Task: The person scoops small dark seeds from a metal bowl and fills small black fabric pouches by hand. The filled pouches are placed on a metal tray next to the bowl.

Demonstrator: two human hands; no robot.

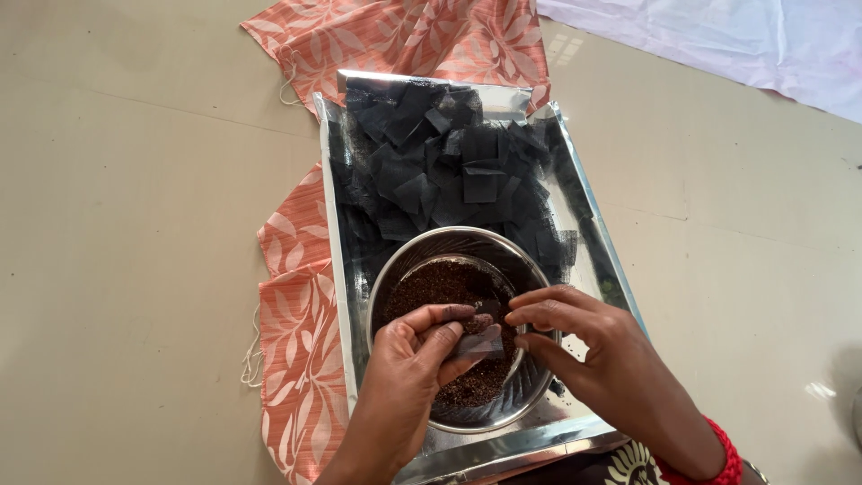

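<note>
A round steel bowl [395, 269] filled with dark brown granular powder [440, 283] sits at the near end of a shiny steel tray [584, 233]. Behind it the tray holds a heap of several small black mesh squares [449, 162]. My left hand [409, 377] pinches one black mesh square [479, 343] over the bowl, between thumb and fingers. My right hand [597, 355] meets it from the right, fingertips touching the same square's upper edge. A red band circles my right wrist.
An orange leaf-patterned cloth [301, 332] lies under the tray on a beige floor, with a white string trailing at its left. A pale lilac cloth [736, 40] lies at the far right corner.
</note>
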